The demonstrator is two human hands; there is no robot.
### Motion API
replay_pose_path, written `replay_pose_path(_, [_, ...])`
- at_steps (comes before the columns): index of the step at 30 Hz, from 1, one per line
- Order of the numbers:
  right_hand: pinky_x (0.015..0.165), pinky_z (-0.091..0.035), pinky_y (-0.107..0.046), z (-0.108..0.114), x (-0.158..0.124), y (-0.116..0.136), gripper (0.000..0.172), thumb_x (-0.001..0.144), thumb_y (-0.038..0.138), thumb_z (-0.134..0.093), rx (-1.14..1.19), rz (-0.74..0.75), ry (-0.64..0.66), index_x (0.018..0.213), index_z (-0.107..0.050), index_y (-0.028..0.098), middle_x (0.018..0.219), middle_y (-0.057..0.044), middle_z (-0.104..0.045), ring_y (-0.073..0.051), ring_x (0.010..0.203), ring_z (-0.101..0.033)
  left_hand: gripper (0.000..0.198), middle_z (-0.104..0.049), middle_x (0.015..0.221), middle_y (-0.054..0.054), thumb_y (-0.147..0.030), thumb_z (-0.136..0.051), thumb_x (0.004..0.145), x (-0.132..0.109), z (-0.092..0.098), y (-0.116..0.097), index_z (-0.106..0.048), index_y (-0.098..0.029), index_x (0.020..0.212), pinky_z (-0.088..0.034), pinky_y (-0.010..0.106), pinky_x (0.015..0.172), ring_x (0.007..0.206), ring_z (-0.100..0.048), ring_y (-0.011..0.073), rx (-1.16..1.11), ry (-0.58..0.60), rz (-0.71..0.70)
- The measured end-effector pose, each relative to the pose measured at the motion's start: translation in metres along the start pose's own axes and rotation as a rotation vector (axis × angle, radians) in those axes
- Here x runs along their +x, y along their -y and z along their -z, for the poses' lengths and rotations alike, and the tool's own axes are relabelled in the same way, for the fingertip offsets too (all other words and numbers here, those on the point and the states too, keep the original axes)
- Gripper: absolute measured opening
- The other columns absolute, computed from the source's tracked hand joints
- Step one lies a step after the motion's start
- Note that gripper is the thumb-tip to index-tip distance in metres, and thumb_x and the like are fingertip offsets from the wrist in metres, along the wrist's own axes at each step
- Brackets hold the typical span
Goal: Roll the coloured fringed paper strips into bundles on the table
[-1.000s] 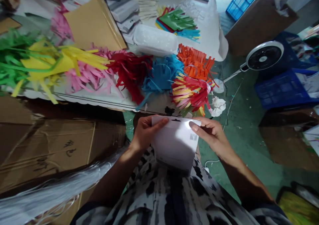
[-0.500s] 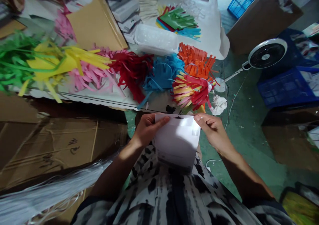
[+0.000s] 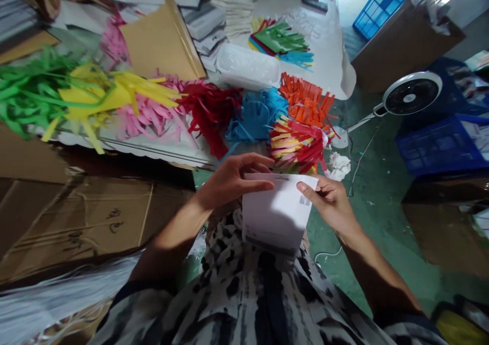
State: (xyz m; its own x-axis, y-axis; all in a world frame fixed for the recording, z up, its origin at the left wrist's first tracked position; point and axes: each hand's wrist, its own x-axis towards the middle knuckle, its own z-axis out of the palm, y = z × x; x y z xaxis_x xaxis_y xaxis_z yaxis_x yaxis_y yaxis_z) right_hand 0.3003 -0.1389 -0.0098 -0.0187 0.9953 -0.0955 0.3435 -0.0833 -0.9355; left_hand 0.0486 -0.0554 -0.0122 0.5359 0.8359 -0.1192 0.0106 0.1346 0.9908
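A white packaging card (image 3: 273,210) with a hang slot near its top edge is held upright before my torso. Small grey print shows near its right side and a darker band along the bottom. My right hand (image 3: 330,197) pinches the card's upper right corner, thumb in front and fingers behind. At the upper left corner is my left hand (image 3: 233,182), its thumb stretched across the card's front and its fingers spread above the top edge, apart from the thumb. Just beyond the card lies a red, yellow and pink fringed paper tassel (image 3: 300,143) at the table edge.
Fringed paper in green (image 3: 30,90), yellow (image 3: 91,93), dark red (image 3: 210,110), blue (image 3: 255,113) and orange (image 3: 305,98) lines the table. Behind it sits a clear plastic tray (image 3: 248,65). A small fan (image 3: 410,94) stands right; cardboard (image 3: 103,217) lies lower left.
My left hand has loosened from the card's upper left corner, its fingers lifting and spreading over the top edge. My right hand still pinches the other corner. The view has shifted slightly.
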Motion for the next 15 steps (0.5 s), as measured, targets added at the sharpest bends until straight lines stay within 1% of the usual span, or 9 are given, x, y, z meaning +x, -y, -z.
replay_pose_path(2, [0.057, -0.035, -0.028, -0.001, 0.003, 0.006, 0.028, 0.097, 0.048, -0.070, -0.052, 0.045, -0.014, 0.086, -0.070, 0.023, 0.070, 0.002, -0.055, -0.013, 0.063, -0.045, 0.034, -0.079, 0.086, 0.006, -0.041, -0.090, 0.073, 0.007, 0.006, -0.011, -0.085, -0.019, 0.098, -0.048, 0.021, 0.059, 0.077, -0.069, 0.0180, 0.167, 0.069, -0.046])
replay_pose_path(3, [0.056, -0.033, -0.028, -0.002, 0.004, 0.008, 0.028, 0.097, 0.048, -0.070, -0.069, 0.064, -0.018, 0.085, -0.069, 0.023, 0.069, 0.002, -0.054, -0.013, 0.062, -0.043, 0.027, -0.076, 0.077, 0.005, -0.041, -0.087, 0.075, 0.010, 0.007, -0.015, -0.085, -0.018, 0.089, -0.044, 0.020, 0.054, 0.069, -0.066, 0.0160, 0.220, 0.107, -0.061])
replay_pose_path(4, [0.056, -0.031, -0.028, -0.003, 0.006, 0.011, 0.028, 0.098, 0.047, -0.070, -0.077, 0.078, -0.015, 0.084, -0.068, 0.023, 0.068, 0.003, -0.052, -0.012, 0.061, -0.042, 0.024, -0.072, 0.068, 0.003, -0.041, -0.085, 0.077, 0.012, 0.009, -0.018, -0.085, -0.018, 0.082, -0.039, 0.020, 0.050, 0.062, -0.061, 0.0139, 0.250, 0.142, -0.071])
replay_pose_path(6, [0.055, -0.030, -0.027, -0.002, 0.009, 0.015, 0.031, 0.098, 0.047, -0.069, -0.056, 0.097, 0.013, 0.079, -0.066, 0.023, 0.066, 0.004, -0.052, -0.011, 0.059, -0.042, 0.026, -0.065, 0.059, 0.001, -0.042, -0.082, 0.080, 0.016, 0.012, -0.022, -0.084, -0.017, 0.075, -0.032, 0.020, 0.046, 0.053, -0.053, 0.0110, 0.276, 0.191, -0.084])
replay_pose_path(9, [0.054, -0.033, -0.026, 0.000, 0.013, 0.021, 0.032, 0.099, 0.046, -0.068, -0.015, 0.127, 0.083, 0.078, -0.066, 0.023, 0.066, 0.003, -0.056, -0.011, 0.059, -0.046, 0.027, -0.064, 0.059, 0.001, -0.044, -0.081, 0.081, 0.017, 0.017, -0.025, -0.083, -0.017, 0.077, -0.031, 0.020, 0.045, 0.052, -0.050, 0.0103, 0.284, 0.227, -0.087])
replay_pose_path(11, [0.054, -0.034, -0.026, 0.001, 0.017, 0.025, 0.030, 0.099, 0.046, -0.068, -0.033, 0.141, 0.092, 0.080, -0.068, 0.023, 0.068, 0.003, -0.058, -0.011, 0.060, -0.048, 0.030, -0.064, 0.060, 0.001, -0.046, -0.081, 0.082, 0.015, 0.021, -0.028, -0.083, -0.016, 0.079, -0.030, 0.020, 0.045, 0.053, -0.050, 0.0099, 0.285, 0.267, -0.076])
replay_pose_path(13, [0.054, -0.034, -0.026, 0.001, 0.023, 0.027, 0.034, 0.098, 0.048, -0.070, -0.053, 0.148, 0.038, 0.075, -0.065, 0.022, 0.067, 0.003, -0.056, -0.011, 0.060, -0.046, 0.032, -0.065, 0.061, 0.002, -0.048, -0.082, 0.082, 0.016, 0.025, -0.032, -0.082, -0.016, 0.080, -0.030, 0.020, 0.045, 0.052, -0.051, 0.0098, 0.257, 0.309, -0.037])
replay_pose_path(15, [0.053, -0.034, -0.027, 0.002, 0.032, 0.029, 0.045, 0.094, 0.052, -0.073, -0.036, 0.149, -0.042, 0.066, -0.056, 0.022, 0.063, 0.003, -0.051, -0.012, 0.058, -0.043, 0.033, -0.068, 0.065, 0.004, -0.047, -0.084, 0.080, 0.019, 0.028, -0.038, -0.082, -0.015, 0.083, -0.035, 0.020, 0.046, 0.054, -0.056, 0.0112, 0.204, 0.308, 0.012])
